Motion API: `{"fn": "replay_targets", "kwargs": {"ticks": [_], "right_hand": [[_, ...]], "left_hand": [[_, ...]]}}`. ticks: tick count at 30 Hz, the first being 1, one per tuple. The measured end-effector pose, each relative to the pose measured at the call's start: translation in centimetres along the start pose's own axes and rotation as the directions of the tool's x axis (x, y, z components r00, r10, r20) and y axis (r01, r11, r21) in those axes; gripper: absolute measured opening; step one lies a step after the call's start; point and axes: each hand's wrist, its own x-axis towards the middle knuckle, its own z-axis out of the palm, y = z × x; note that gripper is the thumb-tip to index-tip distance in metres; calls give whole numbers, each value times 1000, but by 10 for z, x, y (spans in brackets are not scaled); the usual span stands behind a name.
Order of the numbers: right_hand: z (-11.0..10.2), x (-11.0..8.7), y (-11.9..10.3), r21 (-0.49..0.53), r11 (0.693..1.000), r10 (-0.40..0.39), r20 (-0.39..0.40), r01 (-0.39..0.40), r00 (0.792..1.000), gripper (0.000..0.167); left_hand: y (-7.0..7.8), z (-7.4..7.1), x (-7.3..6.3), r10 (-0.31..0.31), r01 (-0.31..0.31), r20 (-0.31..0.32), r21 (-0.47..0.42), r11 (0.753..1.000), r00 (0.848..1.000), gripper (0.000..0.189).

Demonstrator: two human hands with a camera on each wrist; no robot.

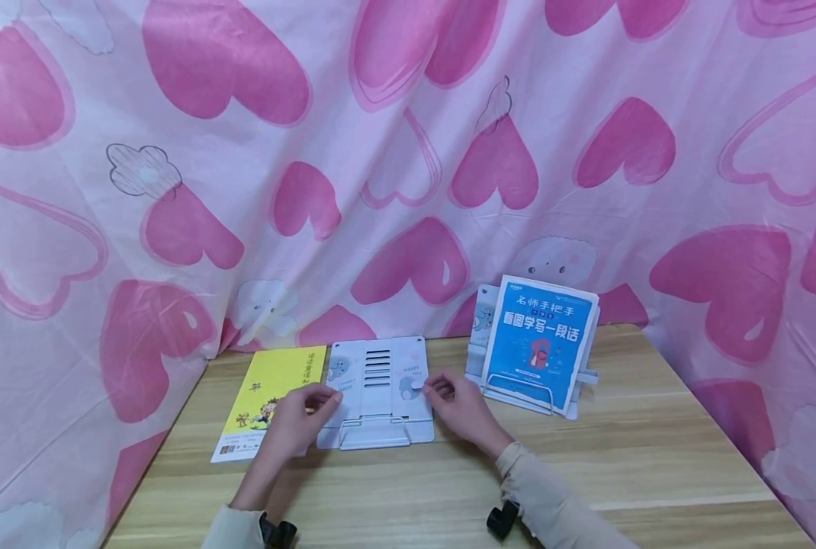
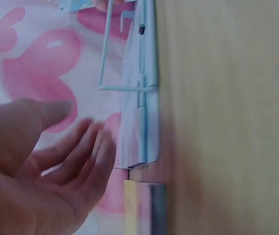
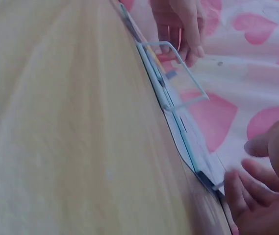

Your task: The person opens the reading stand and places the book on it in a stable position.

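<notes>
A pale blue book stand [image 1: 378, 402] with elephant pictures and a column of slots lies on the wooden table, its wire page holder [image 1: 375, 433] at the front. My left hand [image 1: 300, 418] hovers by the stand's left side, over the yellow book's edge; in the left wrist view its thumb and loosely bent fingers stand apart with nothing between them. On the opposite side, my right hand [image 1: 464, 410] is beside the stand's right edge, fingers loosely bent and thumb apart. In the right wrist view its fingertips [image 3: 233, 181] are close to the stand's corner; contact is unclear.
The yellow book [image 1: 271, 381] lies left of the stand. To the right, a second stand [image 1: 477, 347] holds a blue-covered book [image 1: 541, 339] upright behind its wire. A pink heart-patterned cloth [image 1: 408, 183] hangs along the table's back and sides.
</notes>
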Motion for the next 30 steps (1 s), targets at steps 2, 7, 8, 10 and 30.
{"fn": "replay_targets", "kwargs": {"ticks": [2, 7, 8, 10, 30], "right_hand": [[-2, 1, 0, 15, 1000, 17, -35, -16, 999, 29], [-2, 2, 4, 6, 999, 44, 18, -44, 999, 48], [-1, 2, 5, 5, 999, 44, 33, -44, 998, 50], [-1, 2, 6, 2, 999, 44, 54, -44, 998, 52], [-4, 5, 16, 127, 991, 37, 39, -42, 999, 42]], "left_hand": [[0, -2, 4, -4, 4, -54, 1, 1000, 999, 28], [-5, 6, 14, -36, 37, -62, 12, 999, 997, 48], [-6, 8, 15, -41, 42, -53, 23, 999, 998, 50], [-8, 14, 16, -59, 60, -34, 43, 997, 998, 54], [-19, 11, 21, -72, 67, -53, -103, 992, 996, 44]]}}
